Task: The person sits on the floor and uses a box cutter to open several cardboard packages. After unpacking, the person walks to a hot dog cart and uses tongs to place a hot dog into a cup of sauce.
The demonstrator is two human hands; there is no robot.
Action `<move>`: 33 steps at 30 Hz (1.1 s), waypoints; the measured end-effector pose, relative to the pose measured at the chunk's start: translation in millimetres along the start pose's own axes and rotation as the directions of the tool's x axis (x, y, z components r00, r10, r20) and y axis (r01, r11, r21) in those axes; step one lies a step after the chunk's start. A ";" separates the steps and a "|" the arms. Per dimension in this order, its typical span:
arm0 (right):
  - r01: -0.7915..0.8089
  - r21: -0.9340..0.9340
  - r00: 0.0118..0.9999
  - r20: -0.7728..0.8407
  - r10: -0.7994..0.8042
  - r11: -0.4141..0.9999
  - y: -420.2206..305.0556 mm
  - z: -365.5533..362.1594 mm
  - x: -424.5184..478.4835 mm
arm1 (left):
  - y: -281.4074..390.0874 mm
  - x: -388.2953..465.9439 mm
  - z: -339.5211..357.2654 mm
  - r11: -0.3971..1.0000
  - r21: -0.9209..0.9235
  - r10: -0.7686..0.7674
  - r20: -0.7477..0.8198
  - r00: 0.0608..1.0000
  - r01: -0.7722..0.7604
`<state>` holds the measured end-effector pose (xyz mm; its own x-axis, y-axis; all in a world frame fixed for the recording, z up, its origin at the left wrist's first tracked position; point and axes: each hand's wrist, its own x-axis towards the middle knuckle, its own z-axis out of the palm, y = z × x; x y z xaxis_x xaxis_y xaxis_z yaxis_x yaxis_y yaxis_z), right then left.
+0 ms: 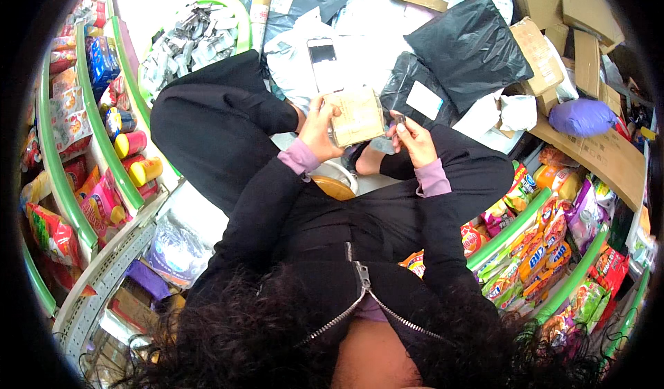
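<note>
A small cardboard box (pixel 357 115) bearing writing is gripped at its left side by my left hand (pixel 320 129). My right hand (pixel 413 140), just right of the box, pinches a small dark object (pixel 400 120); a clear plastic piece (pixel 383 144) shows by its fingers. Both hands are above my crossed legs. Beyond the box a smartphone (pixel 324 62) lies on white parcels (pixel 290 57). At the back left a green-rimmed basket (pixel 244 23) holds many small clear and dark packaged pieces. Under my left hand a round wooden-coloured thing (pixel 333 187) is partly hidden.
Black plastic parcels (pixel 469 49) and cardboard boxes (pixel 537 57) are piled ahead and to the right. A purple parcel (pixel 582 117) rests by a flattened carton (pixel 591 155). Shelves of packaged snacks with green edges (pixel 124 176) curve along the left, with more snack shelves (pixel 511 228) at the right.
</note>
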<state>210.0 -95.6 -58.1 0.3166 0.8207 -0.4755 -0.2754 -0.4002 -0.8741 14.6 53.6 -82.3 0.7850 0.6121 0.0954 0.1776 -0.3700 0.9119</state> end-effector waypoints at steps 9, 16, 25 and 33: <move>0.006 0.069 0.999 0.042 -0.009 0.998 -28.1 16.2 -2.7 | 27.3 -21.5 -46.1 1.000 -0.022 -0.010 0.074 0.997 0.011; -0.039 0.190 0.998 0.051 0.030 0.981 -4.5 36.2 13.1 | 15.7 -29.0 -44.9 0.987 0.128 -0.105 0.030 0.994 0.100; -0.163 0.371 0.986 0.039 0.160 0.914 29.5 55.8 35.3 | 3.3 -26.3 -40.2 0.924 0.362 -0.110 -0.054 0.993 0.122; -0.146 0.359 0.987 0.114 0.112 0.922 22.3 51.1 47.7 | 9.3 -21.2 -44.1 0.867 0.411 -0.258 -0.117 0.959 0.283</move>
<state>172.6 -44.6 -95.1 0.1778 0.8121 -0.5558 -0.6259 -0.3425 -0.7007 -26.7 67.9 -58.2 0.6373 0.7645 -0.0967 0.6201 -0.4343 0.6533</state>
